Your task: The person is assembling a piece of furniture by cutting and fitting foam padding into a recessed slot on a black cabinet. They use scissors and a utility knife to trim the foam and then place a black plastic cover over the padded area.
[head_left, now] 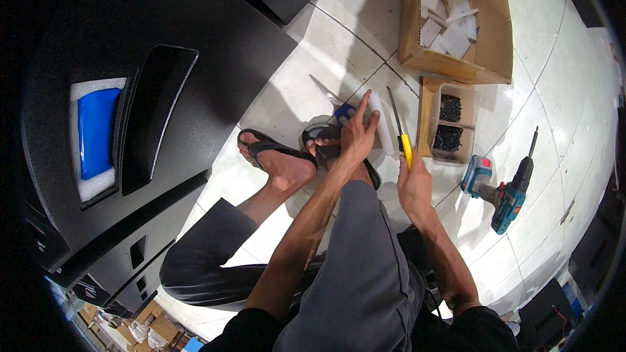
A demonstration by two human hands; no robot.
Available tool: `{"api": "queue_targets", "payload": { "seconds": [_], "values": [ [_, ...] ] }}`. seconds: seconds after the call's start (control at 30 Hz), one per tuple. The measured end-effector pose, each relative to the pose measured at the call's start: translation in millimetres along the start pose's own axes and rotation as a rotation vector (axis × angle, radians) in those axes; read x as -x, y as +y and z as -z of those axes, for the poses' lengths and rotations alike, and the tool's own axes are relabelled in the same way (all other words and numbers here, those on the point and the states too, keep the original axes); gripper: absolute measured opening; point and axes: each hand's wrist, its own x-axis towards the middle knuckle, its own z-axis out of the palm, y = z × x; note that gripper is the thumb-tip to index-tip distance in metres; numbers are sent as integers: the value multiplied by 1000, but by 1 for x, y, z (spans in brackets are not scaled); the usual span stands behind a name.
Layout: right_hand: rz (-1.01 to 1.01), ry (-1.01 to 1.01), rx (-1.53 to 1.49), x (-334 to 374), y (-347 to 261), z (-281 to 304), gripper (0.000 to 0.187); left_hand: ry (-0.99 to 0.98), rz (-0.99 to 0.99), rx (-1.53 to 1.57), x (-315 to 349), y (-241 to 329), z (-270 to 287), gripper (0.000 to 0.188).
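My left hand (358,135) is at a narrow white strip (387,127) standing out from the floor beside my foot. Its thumb and forefinger lie along the strip's left side and seem to grip it; the other fingers are partly hidden. Just right of the strip, my right hand (415,181) is closed round the yellow handle of a utility knife (407,150). The knife's long, thin blade points away from me, apart from the strip. A blue-handled tool with a pointed blade, probably scissors (343,113), lies left of my left hand, partly covered by it.
A cardboard box (489,58) of white offcuts stands at the far right. Nearer are a clear divided tray (474,114) of small black pieces and a cordless drill (510,199) with its bit pointing away. Large black panels (241,45), one with a blue insert (98,133), fill the left.
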Motion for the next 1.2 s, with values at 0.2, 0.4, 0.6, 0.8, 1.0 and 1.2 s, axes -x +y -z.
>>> {"api": "queue_targets", "payload": {
  "seconds": [0.2, 0.4, 0.6, 0.8, 1.0, 1.2],
  "values": [
    [54, 20, 45, 0, -4, -7, 24, 42, -23, 10, -1, -2, -3, 54],
    [31, -22, 58, -2, -11, -6, 23, 37, -14, 58, -3, -4, -4, 53],
    [49, -37, 41, -5, -14, -6, 22, 32, 14, 77, -3, -5, -6, 53],
    [47, -47, 65, -8, -17, -6, 22, 24, 16, 68, -2, -2, -5, 53],
    [44, -50, 85, -9, -16, -9, 22, 72, -67, 21, -2, -3, -5, 54],
    [42, -49, 116, -10, -19, -9, 20, 81, -71, 29, -3, -1, -5, 53]
  ]
}}
